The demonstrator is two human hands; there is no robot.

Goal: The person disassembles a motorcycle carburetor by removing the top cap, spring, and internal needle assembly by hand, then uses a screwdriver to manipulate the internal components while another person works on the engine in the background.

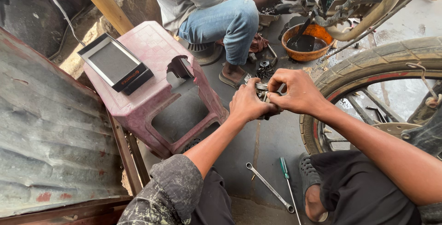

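Left hand (247, 103) cupped under and around a small metal engine part (262, 91), gripping from the left. Right hand (294, 90) closed over the same part from above and the right, fingertips pinching its top edge. Part caught between both hands, equally near to each, held in the air above the dark floor (267, 146); long axis hidden by the fingers. Further out: motorcycle wheel (368, 68) to the right, wrench (269, 187) and screwdriver (287, 186) lying below, pink stool (161, 68) to the left.

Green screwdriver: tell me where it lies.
Head view, low centre: the screwdriver lies on the ground beside the wrench, left of the sandalled foot.
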